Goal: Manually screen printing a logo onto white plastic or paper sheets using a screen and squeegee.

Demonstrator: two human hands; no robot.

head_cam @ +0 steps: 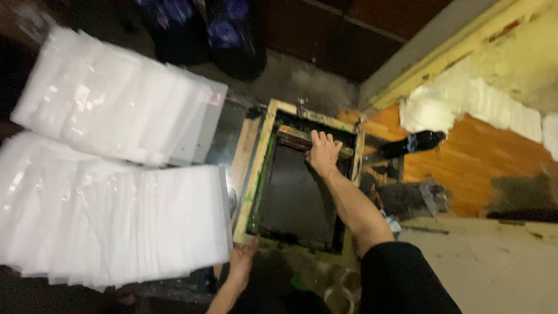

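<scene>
A wooden-framed printing screen (256, 168) lies flat in the middle, its mesh dark with ink. My right hand (322, 152) is closed around a wooden squeegee (293, 138) that sits across the far end of the screen. My left hand (241, 261) rests on the near left corner of the frame, fingers spread against the wood. A dark sleeve covers my right upper arm.
Two fanned piles of white sheets (116, 99) (110, 227) lie to the left. A dark bottle (412, 142) lies on the orange surface at right, beside white rags (465, 102). Dark bags (232, 35) stand at the back.
</scene>
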